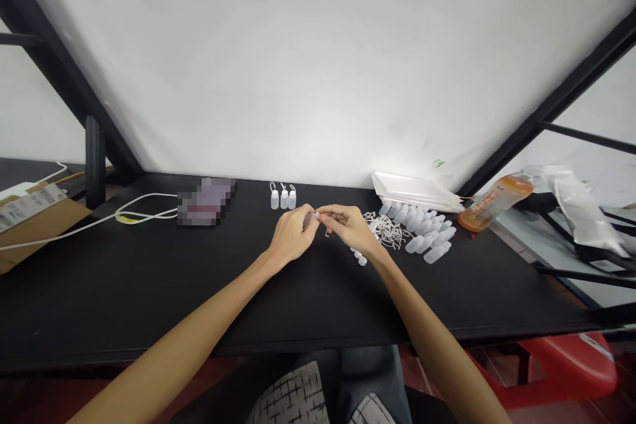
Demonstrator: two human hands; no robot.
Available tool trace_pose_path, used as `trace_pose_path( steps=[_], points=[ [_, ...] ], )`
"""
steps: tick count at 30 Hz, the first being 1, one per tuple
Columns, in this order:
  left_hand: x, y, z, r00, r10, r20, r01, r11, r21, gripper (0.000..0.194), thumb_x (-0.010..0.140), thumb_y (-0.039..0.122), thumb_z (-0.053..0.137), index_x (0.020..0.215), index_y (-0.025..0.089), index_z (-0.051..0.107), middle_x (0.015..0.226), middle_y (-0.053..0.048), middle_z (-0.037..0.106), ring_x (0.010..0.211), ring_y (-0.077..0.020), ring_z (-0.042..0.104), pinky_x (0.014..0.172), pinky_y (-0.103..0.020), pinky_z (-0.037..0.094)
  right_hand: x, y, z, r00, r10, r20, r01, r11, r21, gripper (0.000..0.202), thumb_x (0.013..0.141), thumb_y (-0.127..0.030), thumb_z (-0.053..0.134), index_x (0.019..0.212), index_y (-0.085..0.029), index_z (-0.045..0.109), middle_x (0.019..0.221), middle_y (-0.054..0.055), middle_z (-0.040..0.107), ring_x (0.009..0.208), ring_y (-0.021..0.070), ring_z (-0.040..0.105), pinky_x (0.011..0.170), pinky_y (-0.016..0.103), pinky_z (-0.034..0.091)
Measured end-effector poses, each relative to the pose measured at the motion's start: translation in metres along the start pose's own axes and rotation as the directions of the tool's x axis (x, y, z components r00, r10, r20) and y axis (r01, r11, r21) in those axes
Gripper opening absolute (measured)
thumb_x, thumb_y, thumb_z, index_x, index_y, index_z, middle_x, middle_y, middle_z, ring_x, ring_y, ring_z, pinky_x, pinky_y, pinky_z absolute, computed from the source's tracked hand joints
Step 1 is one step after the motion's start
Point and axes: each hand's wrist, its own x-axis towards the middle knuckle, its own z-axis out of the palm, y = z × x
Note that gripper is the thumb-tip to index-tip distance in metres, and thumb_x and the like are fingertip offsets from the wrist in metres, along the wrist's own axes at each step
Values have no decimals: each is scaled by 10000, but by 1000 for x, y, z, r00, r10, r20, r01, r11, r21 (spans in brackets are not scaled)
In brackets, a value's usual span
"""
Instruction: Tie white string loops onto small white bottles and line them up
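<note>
My left hand [294, 233] and my right hand [349, 225] meet over the middle of the black table [298, 305]. Between their fingertips is a small white bottle [313, 217], mostly covered by the left fingers. The right fingers pinch a white strap piece [326, 232] at its top, and its end hangs below. Three small white bottles with looped straps [284, 199] stand behind my left hand. Beside my right wrist lie a pile of white straps [390, 230] and a few round white caps [362, 260]. Several translucent bottles [430, 238] lie in rows further right.
White packets [417, 191] lie against the wall. An orange drink bottle [497, 202] rests at the right. A blurred phone-like object [206, 202], white cables [144, 214] and a cardboard package [30, 218] are on the left. Black frames stand at both sides; a red stool [561, 371] is below.
</note>
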Motion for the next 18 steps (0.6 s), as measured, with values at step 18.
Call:
trace_pose_path(
  steps=[18],
  points=[
    [-2,4,-6,995,22,101,-13,996,-85,212,885,231,376,1082,208,448,643,50,527,582,-173,511,622,-284,348,-3,6,3,993,34,112,-45,994,95,344,815,-366,666,1048,-123,737,755,52,687,628,145,642,540,270,541]
  ],
)
